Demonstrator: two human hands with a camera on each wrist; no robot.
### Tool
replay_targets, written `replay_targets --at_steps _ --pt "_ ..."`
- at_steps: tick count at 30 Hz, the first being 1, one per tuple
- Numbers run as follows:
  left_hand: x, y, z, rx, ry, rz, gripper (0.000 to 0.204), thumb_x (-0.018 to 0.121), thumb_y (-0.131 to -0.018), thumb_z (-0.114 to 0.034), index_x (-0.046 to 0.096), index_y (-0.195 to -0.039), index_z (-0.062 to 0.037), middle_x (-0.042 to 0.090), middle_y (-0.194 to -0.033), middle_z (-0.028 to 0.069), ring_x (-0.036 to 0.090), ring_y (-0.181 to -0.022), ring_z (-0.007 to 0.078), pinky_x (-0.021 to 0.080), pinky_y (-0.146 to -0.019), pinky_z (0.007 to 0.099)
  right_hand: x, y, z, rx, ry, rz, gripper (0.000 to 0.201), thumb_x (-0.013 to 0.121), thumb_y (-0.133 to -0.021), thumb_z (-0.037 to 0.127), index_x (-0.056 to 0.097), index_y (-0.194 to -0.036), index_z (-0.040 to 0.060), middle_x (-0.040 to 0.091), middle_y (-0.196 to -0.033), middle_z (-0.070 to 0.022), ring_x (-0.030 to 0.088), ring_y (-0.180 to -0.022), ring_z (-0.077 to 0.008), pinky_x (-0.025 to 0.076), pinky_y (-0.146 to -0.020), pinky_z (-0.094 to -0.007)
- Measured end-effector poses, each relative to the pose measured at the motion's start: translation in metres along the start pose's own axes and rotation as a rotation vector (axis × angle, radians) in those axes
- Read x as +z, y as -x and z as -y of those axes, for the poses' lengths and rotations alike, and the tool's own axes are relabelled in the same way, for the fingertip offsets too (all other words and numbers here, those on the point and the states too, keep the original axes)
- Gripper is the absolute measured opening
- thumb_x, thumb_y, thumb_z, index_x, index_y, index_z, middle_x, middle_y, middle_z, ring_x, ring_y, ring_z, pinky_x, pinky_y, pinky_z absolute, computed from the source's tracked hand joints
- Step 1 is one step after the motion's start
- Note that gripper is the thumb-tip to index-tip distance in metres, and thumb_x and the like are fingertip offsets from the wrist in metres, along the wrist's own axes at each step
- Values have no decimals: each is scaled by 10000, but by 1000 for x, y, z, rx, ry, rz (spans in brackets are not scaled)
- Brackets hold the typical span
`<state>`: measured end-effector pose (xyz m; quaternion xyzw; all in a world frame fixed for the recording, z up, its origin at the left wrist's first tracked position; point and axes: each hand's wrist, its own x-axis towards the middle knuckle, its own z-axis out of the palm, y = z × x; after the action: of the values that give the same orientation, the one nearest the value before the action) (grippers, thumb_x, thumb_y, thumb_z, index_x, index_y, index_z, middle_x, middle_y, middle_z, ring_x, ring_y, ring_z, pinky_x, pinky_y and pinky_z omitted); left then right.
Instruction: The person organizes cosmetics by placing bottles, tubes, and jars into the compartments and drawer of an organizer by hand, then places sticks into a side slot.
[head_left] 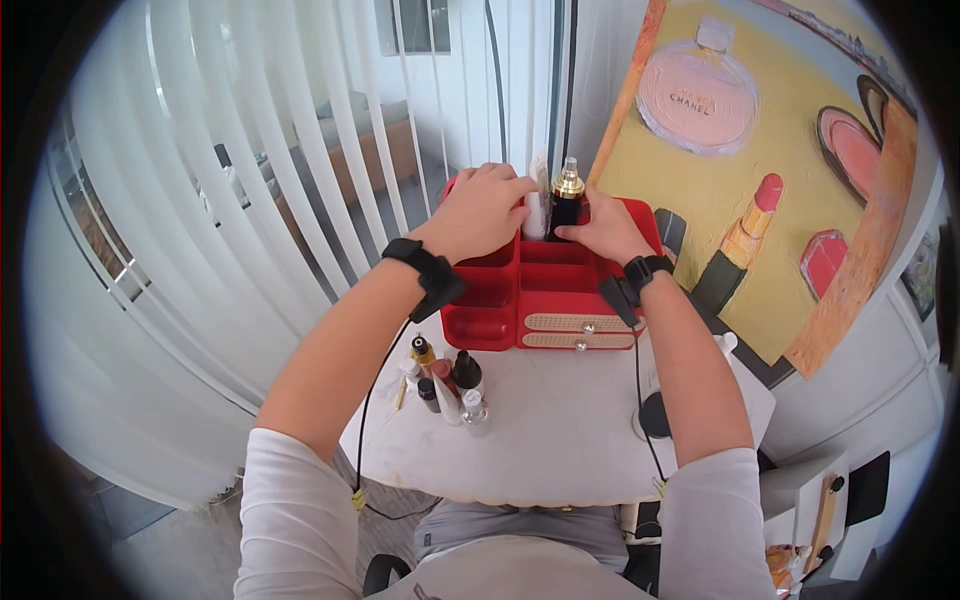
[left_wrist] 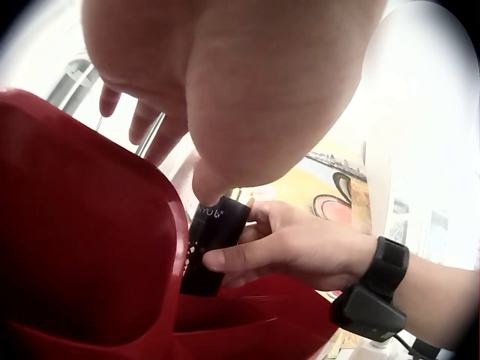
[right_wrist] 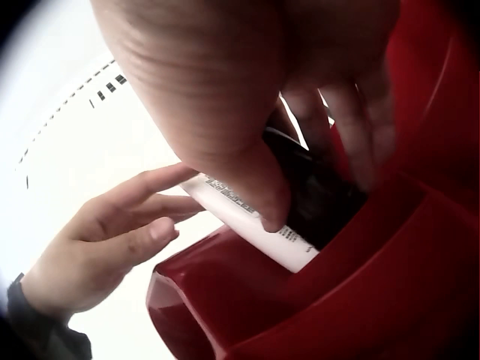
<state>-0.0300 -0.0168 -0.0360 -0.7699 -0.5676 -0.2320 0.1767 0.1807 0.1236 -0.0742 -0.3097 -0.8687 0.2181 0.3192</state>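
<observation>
My right hand (head_left: 608, 230) grips a black pump bottle (head_left: 566, 212) with a gold collar and clear top, thumb in front and fingers behind. In the left wrist view the bottle (left_wrist: 212, 251) stands slightly tilted in a rear compartment of the red cosmetics organizer (head_left: 560, 282). Beside it, a white tube (head_left: 535, 215) with small printed text stands upright. My left hand (head_left: 480, 208) is over the organizer's rear left part. In the right wrist view its loosely extended fingers reach the edge of the white tube (right_wrist: 251, 225); its thumb is apart from them.
Several small bottles and tubes (head_left: 445, 385) stand on the white table (head_left: 530, 430) in front of the organizer. Two drawers (head_left: 575, 323) with round knobs face me. A painting (head_left: 740, 190) leans behind on the right; vertical blinds (head_left: 210, 200) hang at the left.
</observation>
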Motion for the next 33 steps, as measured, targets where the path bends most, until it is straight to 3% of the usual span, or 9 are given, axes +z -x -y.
replay_targets --at_steps 5,13,15,20,24,27,29,31,33 --pt "15 -8 11 36 75 71 280 631 -973 -130 756 -1211 -53 726 -1192 128 622 -1249 320 435 -1080 504 5 6 -2 42 30 -15 560 903 -831 275 647 -1222 -33 763 -1095 -232 740 -1071 -380 571 -945 -429" --pt "20 -8 -4 40 -136 121 335 620 -927 -107 761 -1222 -34 709 -1153 155 629 -1235 350 451 -1086 508 6 13 -1 57 -76 -47 548 892 -861 268 633 -1232 -42 770 -1063 -224 754 -1062 -354 581 -928 -422" --pt "23 -4 0 61 -99 61 331 627 -929 -102 758 -1221 -21 696 -1173 167 628 -1231 355 458 -1090 499 0 3 2 160 106 -57 491 901 -860 256 628 -1137 -43 767 -978 -198 774 -1003 -338 593 -880 -424" --pt "13 6 2 36 217 125 290 674 -927 -70 739 -1195 21 634 -1231 182 637 -1185 361 513 -1054 407 18 -18 -31 179 -274 -39 416 896 -896 256 590 -951 -19 711 -769 -133 769 -656 -221 589 -565 -350" --pt "4 9 3 63 283 109 241 685 -934 -79 726 -1141 38 635 -1224 181 651 -1153 361 531 -1026 416 14 -13 -26 200 -78 -26 342 885 -887 245 658 -888 -11 762 -831 -167 781 -716 -232 603 -668 -350" --pt "-5 30 -6 148 226 -106 153 666 -940 -46 717 -1074 7 637 -1176 155 649 -1111 351 539 -986 418 -3 5 -9 98 96 -46 272 848 -897 191 720 -1020 -15 780 -885 -158 773 -835 -250 595 -764 -360" --pt "-30 58 -18 123 240 -77 101 663 -937 -35 694 -1025 3 636 -1115 146 648 -1056 346 545 -929 419 -10 29 8 -115 16 -225 217 805 -926 146 717 -1051 -9 778 -918 -145 764 -849 -239 588 -767 -352" --pt "-49 94 -25 62 334 2 31 655 -922 -3 625 -916 -4 604 -941 127 631 -890 332 534 -758 407 -17 74 53 -125 -86 -205 136 753 -951 93 712 -1051 11 771 -950 -124 755 -857 -222 589 -767 -353" --pt "-66 135 -30 7 578 147 111 665 -882 13 680 -988 -14 641 -971 102 621 -832 287 518 -703 374 -8 130 88 -116 -177 13 165 738 -936 67 690 -1089 28 753 -996 -107 742 -830 -237 588 -749 -377"
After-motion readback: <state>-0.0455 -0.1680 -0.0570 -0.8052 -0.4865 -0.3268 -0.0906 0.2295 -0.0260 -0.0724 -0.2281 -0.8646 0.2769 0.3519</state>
